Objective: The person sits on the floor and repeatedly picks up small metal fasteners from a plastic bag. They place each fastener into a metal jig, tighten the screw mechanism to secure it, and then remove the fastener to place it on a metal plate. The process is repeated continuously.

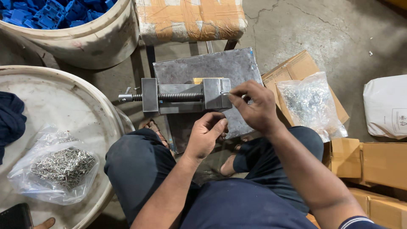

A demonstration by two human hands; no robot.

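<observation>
Right hand (253, 106) pinches a small pin (226, 93) at the vise (186, 96) jaw; vise lies left-right; left hand (205, 135) loosely curled, empty.

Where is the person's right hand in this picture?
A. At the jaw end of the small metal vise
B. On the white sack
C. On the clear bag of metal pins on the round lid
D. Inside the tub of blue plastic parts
A: the right hand has its fingertips pinched at the jaw end of the metal vise, far from the tub, bag and sack.
</observation>
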